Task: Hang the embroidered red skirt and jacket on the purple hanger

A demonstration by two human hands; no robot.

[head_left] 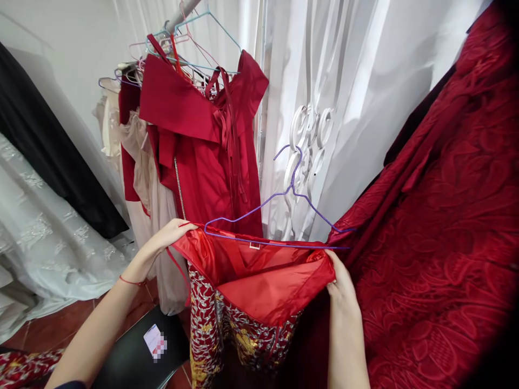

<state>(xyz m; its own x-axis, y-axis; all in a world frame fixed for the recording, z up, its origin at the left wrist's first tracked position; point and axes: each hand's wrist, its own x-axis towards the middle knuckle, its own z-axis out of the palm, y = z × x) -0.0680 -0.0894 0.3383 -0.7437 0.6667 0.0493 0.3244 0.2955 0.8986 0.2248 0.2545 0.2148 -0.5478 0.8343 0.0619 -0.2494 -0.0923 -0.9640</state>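
A patterned dress (255, 329) in dark red, silver and gold hangs between my hands, its bright red lining showing at the wide top opening. My left hand (175, 233) is closed on the left edge of that opening. On the other side, my right hand (341, 276) grips the right edge, with fingers partly hidden by the cloth. A purple hanger (292, 186) stands upright at the back of the opening. Its bottom bar runs along the back edge near a small white label (254, 245), and its right end reaches past my right hand.
A plain red dress (203, 140) hangs ahead on a rack rail (184, 13) with several hangers. White lace cloth (44, 227) and black cloth (57, 140) are at left. A large red embossed garment (441, 259) fills the right. Below is a black seat-like surface (133, 356) with a card (153, 339).
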